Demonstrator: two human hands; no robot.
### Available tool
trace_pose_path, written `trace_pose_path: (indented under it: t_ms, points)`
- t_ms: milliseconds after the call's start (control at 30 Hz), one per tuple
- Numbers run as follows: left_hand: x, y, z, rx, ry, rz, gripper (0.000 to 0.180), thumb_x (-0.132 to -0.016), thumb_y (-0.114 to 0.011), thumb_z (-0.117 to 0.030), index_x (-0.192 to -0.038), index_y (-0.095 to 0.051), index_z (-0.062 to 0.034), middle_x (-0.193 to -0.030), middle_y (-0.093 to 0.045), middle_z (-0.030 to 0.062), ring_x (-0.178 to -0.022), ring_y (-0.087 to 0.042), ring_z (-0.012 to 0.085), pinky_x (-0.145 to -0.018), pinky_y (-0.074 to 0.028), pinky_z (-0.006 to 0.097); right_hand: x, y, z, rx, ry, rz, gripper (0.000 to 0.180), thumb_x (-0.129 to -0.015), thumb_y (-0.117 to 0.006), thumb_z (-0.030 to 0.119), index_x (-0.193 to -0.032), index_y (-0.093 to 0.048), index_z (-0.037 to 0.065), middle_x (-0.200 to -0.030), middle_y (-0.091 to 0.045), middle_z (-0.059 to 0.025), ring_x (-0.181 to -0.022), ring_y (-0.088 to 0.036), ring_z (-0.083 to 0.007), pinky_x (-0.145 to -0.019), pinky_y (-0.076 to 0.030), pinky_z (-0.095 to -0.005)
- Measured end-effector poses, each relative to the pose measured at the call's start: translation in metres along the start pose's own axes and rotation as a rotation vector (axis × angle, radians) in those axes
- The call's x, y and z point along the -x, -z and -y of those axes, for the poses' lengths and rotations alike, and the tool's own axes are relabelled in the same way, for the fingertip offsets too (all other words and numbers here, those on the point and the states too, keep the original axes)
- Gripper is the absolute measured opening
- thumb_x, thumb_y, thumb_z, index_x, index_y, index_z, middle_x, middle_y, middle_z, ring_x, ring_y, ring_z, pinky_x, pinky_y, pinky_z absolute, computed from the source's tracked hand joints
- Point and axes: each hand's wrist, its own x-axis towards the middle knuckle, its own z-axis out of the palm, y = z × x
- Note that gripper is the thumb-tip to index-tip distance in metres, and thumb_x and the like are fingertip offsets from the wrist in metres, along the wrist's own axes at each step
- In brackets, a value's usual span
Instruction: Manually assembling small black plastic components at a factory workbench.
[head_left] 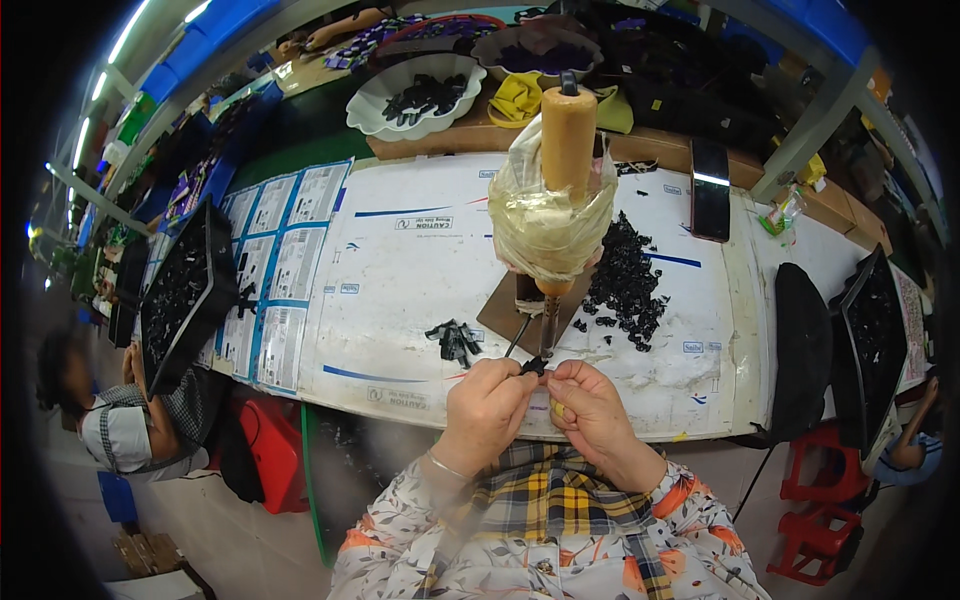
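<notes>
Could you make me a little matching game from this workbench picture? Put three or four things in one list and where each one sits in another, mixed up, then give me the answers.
Things:
1. white scalloped bowl
2. loose pile of small black parts
3. dark phone
4. small black part

Places:
A. pinched between the left hand and the right hand
B. far side of the bench, holding black pieces
C. flat on the white table, right of the upright wooden-handled tool
D. near the table's far right corner

Pairs: 1-B, 2-C, 3-D, 4-A
</notes>
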Motion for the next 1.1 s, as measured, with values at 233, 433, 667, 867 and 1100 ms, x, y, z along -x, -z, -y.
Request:
trace_pose_path:
  t_ms: [233, 433, 667, 867, 1100]
  points:
    - [-0.011, 0.002, -0.002, -0.008, -0.054, -0.024, 0.016, -0.064, -0.066, 0.003, -0.076, -0.057, -0.0023, -0.071, -0.052, 0.0092, -0.061, -0.052, 0.0245, -0.050, -0.042, 0.031, -0.003, 0.001, 0.006, -0.060, 0.011, 0.058, 0.007, -0.084, -0.051, 0.002, -0.089, -0.049, 0.006, -0.085, -0.059, -0.0056, -0.049, -0.039, -0.0039, -0.043, -0.030, -0.0178]
    - [-0.011, 0.002, -0.001, -0.019, -0.038, -0.010, 0.017, -0.063, -0.064, 0.001, -0.078, -0.059, -0.0032, -0.074, -0.053, 0.0076, -0.065, -0.052, 0.0238, -0.054, -0.043, 0.032, -0.003, -0.003, 0.007, -0.056, 0.021, 0.059, 0.007, -0.084, -0.050, 0.000, -0.087, -0.050, 0.007, -0.087, -0.059, -0.0058, -0.047, -0.038, -0.0033, -0.042, -0.029, -0.0173]
    - [-0.012, 0.003, -0.003, -0.031, -0.067, -0.021, 0.015, -0.064, -0.065, 0.001, -0.077, -0.058, -0.0029, -0.074, -0.053, 0.0073, -0.064, -0.052, 0.0235, -0.054, -0.042, 0.031, -0.002, -0.004, 0.008, -0.039, 0.024, 0.054, 0.006, -0.084, -0.050, 0.001, -0.086, -0.048, 0.007, -0.088, -0.058, -0.0058, -0.049, -0.037, -0.0034, -0.044, -0.028, -0.0176]
    - [-0.012, 0.000, -0.003, -0.018, -0.075, -0.030, 0.015, -0.063, -0.064, 0.001, -0.076, -0.058, -0.0028, -0.074, -0.053, 0.0074, -0.064, -0.052, 0.0235, -0.054, -0.042, 0.031, -0.002, -0.001, 0.008, -0.057, 0.028, 0.047, 0.010, -0.083, -0.050, -0.002, -0.083, -0.049, 0.007, -0.090, -0.058, -0.0055, -0.047, -0.038, -0.0031, -0.043, -0.030, -0.0169]
    - [-0.010, 0.000, -0.002, 0.001, -0.065, -0.029, 0.016, -0.063, -0.064, 0.002, -0.077, -0.058, -0.0030, -0.074, -0.053, 0.0075, -0.064, -0.052, 0.0240, -0.054, -0.042, 0.032, -0.001, -0.002, 0.009, -0.032, 0.039, 0.037, 0.010, -0.083, -0.050, -0.003, -0.083, -0.049, 0.008, -0.090, -0.058, -0.0057, -0.047, -0.039, -0.0031, -0.043, -0.030, -0.0171]
